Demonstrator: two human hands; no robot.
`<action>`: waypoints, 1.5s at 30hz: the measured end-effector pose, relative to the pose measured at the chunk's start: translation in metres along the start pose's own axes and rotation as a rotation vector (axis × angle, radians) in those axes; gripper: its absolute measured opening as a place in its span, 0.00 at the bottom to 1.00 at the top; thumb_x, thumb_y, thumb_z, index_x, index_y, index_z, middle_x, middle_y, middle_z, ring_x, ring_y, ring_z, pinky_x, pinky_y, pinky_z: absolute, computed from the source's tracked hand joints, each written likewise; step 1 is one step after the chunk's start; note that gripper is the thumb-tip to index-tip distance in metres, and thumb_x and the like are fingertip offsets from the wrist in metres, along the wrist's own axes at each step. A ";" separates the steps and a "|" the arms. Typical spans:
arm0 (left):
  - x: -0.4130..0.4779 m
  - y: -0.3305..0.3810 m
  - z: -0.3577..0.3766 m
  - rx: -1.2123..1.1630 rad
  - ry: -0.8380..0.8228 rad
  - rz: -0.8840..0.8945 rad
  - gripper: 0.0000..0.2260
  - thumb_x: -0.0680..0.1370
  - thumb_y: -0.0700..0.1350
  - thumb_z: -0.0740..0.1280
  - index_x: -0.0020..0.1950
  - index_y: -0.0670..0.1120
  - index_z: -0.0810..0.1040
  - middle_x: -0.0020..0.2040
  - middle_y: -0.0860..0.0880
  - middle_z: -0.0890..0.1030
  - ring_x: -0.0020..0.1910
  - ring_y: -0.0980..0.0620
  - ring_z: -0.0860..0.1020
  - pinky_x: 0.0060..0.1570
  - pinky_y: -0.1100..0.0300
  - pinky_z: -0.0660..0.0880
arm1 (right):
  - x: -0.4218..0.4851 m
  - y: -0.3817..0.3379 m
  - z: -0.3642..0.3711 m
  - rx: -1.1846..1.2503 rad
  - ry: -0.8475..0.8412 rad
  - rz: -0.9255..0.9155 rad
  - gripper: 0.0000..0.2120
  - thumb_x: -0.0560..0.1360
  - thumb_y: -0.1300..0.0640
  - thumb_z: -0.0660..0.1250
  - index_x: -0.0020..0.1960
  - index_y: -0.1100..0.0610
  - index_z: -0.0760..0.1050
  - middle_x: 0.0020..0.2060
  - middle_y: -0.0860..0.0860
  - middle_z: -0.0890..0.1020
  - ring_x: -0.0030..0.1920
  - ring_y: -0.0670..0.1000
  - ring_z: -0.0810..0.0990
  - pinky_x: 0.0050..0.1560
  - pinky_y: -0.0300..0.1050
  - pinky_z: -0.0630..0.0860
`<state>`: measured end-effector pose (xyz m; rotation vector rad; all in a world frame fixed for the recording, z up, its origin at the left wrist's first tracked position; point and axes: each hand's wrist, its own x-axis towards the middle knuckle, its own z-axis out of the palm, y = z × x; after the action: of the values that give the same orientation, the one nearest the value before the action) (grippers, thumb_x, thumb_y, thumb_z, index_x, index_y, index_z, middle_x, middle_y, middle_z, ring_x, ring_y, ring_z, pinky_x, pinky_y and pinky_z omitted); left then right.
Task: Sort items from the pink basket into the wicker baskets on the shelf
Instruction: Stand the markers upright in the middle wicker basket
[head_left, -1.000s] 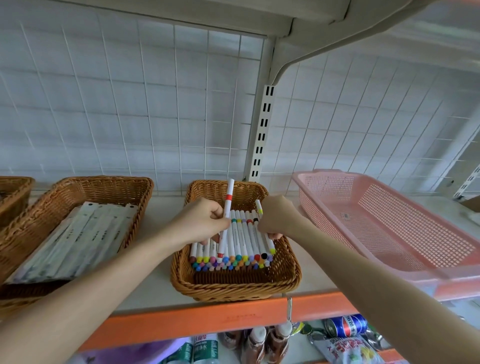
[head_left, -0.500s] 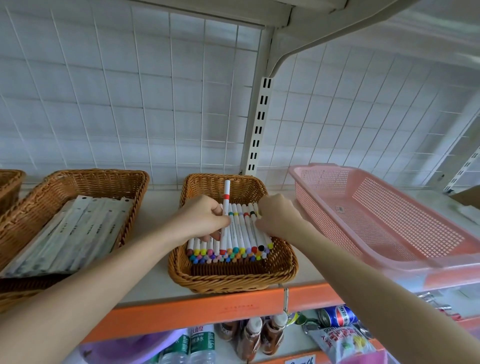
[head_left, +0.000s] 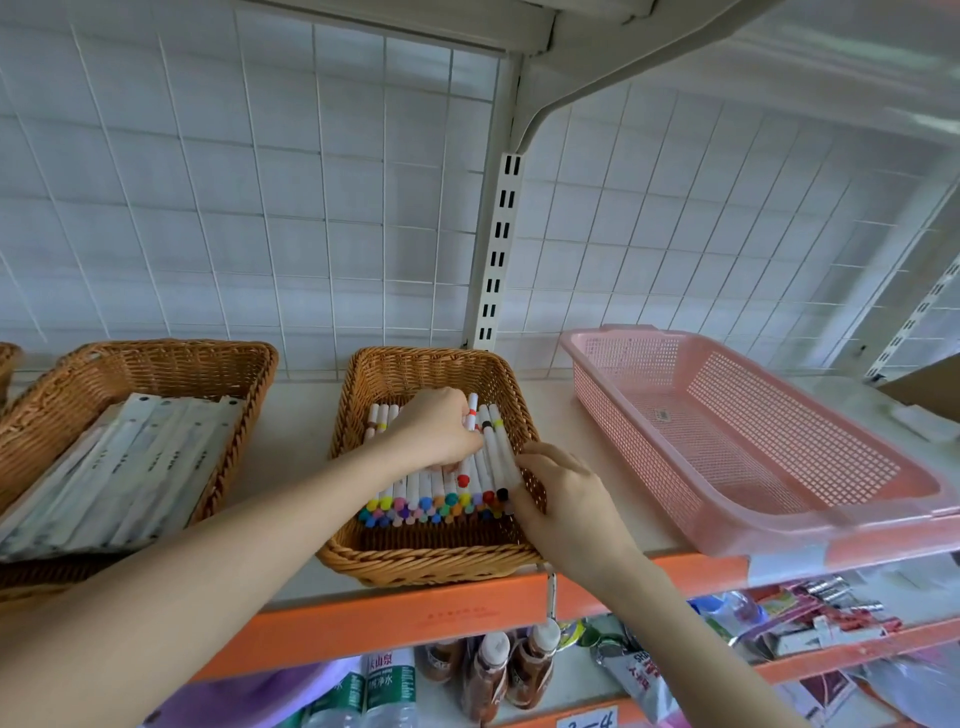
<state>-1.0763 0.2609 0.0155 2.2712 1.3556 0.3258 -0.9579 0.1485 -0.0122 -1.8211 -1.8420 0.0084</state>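
On the shelf (head_left: 298, 447), the middle wicker basket (head_left: 431, 567) is filled with a row of white markers (head_left: 415, 486) whose coloured caps point toward the orange front edge. The left hand (head_left: 434, 431) is laid on top of the row, with its fingers curled round a red-banded marker (head_left: 472, 410) that is tilted slightly above the others. The right hand (head_left: 566, 501) is held at the right end of the row, its bent fingers set against the outermost marker; whether that marker is pinched cannot be told. The pink basket (head_left: 634, 447) stands just right of this basket. Flat white packets (head_left: 130, 457) are stacked in the left wicker basket (head_left: 171, 353).
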 end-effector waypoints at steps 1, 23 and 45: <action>0.002 0.000 0.002 0.030 0.007 0.000 0.08 0.76 0.44 0.64 0.39 0.48 0.68 0.33 0.50 0.72 0.31 0.51 0.72 0.30 0.62 0.66 | -0.001 0.001 0.001 0.004 0.008 0.005 0.14 0.76 0.61 0.62 0.59 0.64 0.75 0.62 0.54 0.75 0.62 0.55 0.71 0.58 0.42 0.67; -0.034 -0.005 0.009 0.393 -0.179 0.236 0.28 0.80 0.55 0.58 0.77 0.47 0.55 0.78 0.53 0.51 0.75 0.51 0.54 0.70 0.57 0.56 | -0.006 0.004 0.009 0.085 0.061 0.050 0.21 0.71 0.56 0.54 0.56 0.65 0.78 0.60 0.57 0.77 0.60 0.58 0.73 0.56 0.38 0.65; -0.028 -0.005 0.008 0.353 -0.154 0.341 0.25 0.81 0.53 0.57 0.76 0.49 0.56 0.77 0.53 0.55 0.74 0.53 0.57 0.70 0.56 0.59 | -0.004 0.004 -0.019 -0.008 0.049 -0.016 0.19 0.72 0.54 0.58 0.56 0.63 0.77 0.55 0.56 0.79 0.56 0.60 0.75 0.52 0.46 0.71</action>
<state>-1.0900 0.2357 0.0068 2.7600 1.0076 0.0163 -0.9474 0.1384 0.0010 -1.7963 -1.8251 -0.0483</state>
